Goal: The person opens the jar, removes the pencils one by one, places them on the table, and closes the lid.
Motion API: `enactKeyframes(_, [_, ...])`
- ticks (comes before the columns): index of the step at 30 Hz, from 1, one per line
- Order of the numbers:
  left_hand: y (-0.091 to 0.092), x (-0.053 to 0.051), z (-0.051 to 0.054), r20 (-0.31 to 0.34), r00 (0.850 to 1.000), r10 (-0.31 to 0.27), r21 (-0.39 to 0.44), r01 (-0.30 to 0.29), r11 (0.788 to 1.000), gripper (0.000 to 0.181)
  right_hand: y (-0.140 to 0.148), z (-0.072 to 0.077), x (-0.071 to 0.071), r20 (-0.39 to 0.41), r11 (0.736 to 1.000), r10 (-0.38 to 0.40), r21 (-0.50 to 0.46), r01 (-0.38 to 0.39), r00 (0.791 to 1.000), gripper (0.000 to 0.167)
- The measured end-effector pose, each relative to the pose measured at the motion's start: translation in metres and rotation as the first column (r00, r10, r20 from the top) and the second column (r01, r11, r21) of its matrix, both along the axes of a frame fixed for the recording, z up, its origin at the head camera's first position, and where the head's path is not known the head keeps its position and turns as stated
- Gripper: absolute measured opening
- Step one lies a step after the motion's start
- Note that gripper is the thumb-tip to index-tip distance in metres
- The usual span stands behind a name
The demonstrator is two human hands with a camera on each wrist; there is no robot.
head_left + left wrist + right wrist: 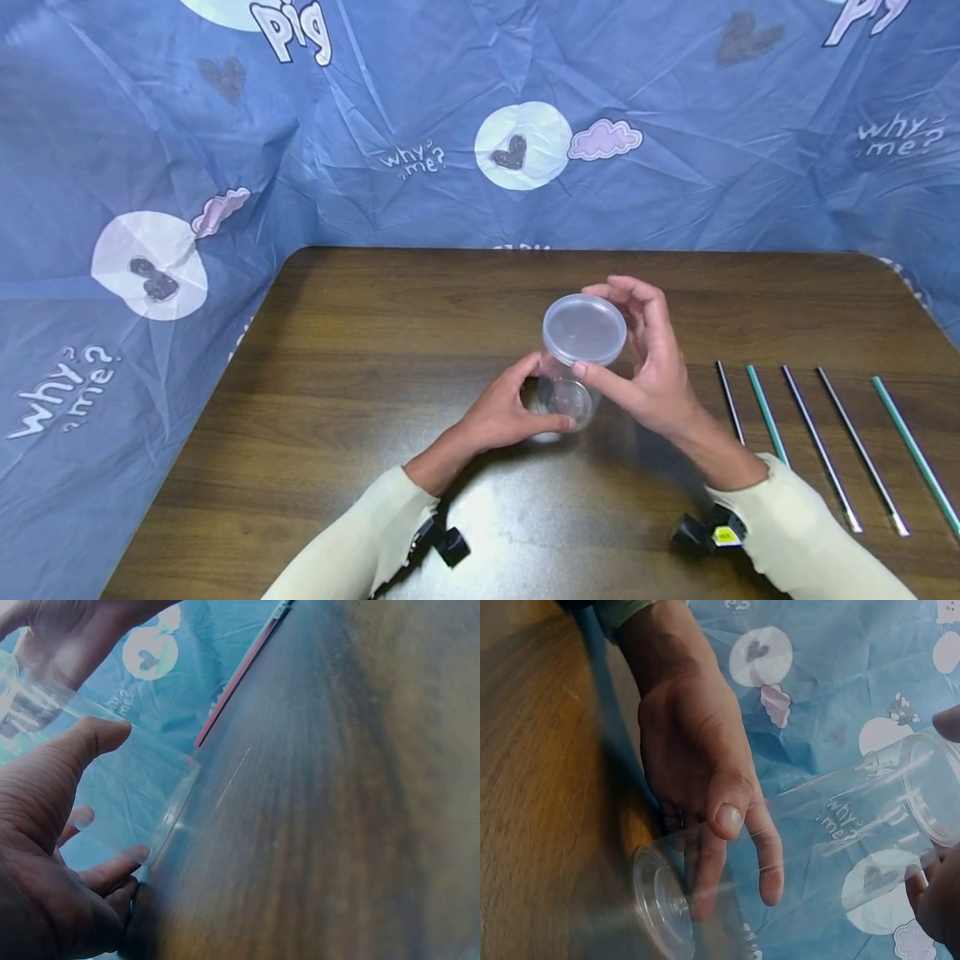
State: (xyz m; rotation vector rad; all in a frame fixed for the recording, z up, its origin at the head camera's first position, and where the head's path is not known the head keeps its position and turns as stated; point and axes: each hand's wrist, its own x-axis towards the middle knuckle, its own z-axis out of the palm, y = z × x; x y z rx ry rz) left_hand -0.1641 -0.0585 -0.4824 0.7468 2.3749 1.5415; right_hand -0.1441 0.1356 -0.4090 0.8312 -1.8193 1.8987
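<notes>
A clear plastic jar with a translucent round lid stands upright or slightly tilted near the middle of the table. My left hand holds the jar low, its thumb on the near side; in the right wrist view, this hand is around the part by the base. My right hand grips the lid's rim, thumb in front and fingers behind. Through the clear wall the jar's inside shows nothing. The left wrist view shows the jar's bottom edge at the tabletop.
Several thin pencil-like sticks, dark and teal, lie in a row on the right of the brown table; one is a teal stick. A red-and-black stick shows in the left wrist view. A blue printed cloth hangs behind.
</notes>
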Motion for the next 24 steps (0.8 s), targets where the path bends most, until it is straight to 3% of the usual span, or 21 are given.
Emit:
enactKeyframes(3, [0.001, 0.000, 0.000, -0.010, 1.000, -0.003, 0.010, 0.003, 1.000, 0.058, -0.002, 0.001, 0.003, -0.005, 0.986, -0.152, 0.075, 0.152, 0.988, 0.083])
enactKeyframes(7, [0.001, -0.001, -0.001, -0.016, 1.000, -0.004, 0.015, 0.004, 1.000, 0.057, -0.007, 0.004, 0.009, -0.025, 0.918, -0.347, 0.194, 0.345, 0.937, 0.087])
enactKeyframes(10, [0.001, 0.000, -0.001, -0.014, 1.000, -0.004, 0.015, 0.004, 1.000, 0.058, -0.009, 0.003, 0.011, -0.041, 0.879, -0.413, 0.241, 0.411, 0.910, 0.092])
enactKeyframes(13, [0.000, 0.000, -0.002, -0.010, 1.000, -0.005, 0.014, 0.005, 1.000, 0.059, -0.007, 0.002, 0.011, -0.042, 0.882, -0.400, 0.254, 0.397, 0.916, 0.099])
enactKeyframes(17, [0.000, 0.000, -0.002, -0.002, 1.000, -0.007, 0.017, 0.007, 1.000, 0.061, -0.001, 0.001, 0.008, -0.007, 0.948, -0.243, 0.210, 0.239, 0.970, 0.110])
enactKeyframes(19, [0.000, 0.000, -0.002, 0.000, 1.000, -0.005, 0.015, 0.005, 1.000, 0.062, 0.000, 0.001, 0.007, 0.015, 0.972, -0.157, 0.182, 0.151, 0.988, 0.112])
enactKeyframes(21, [0.000, 0.000, -0.002, 0.003, 1.000, -0.004, 0.015, 0.004, 1.000, 0.063, 0.001, 0.000, 0.006, 0.025, 0.981, -0.110, 0.163, 0.104, 0.994, 0.109])
enactKeyframes(24, [0.000, 0.000, -0.001, 0.009, 1.000, -0.005, 0.010, 0.005, 1.000, 0.067, 0.000, -0.002, 0.006, 0.018, 0.984, -0.113, 0.142, 0.109, 0.993, 0.103])
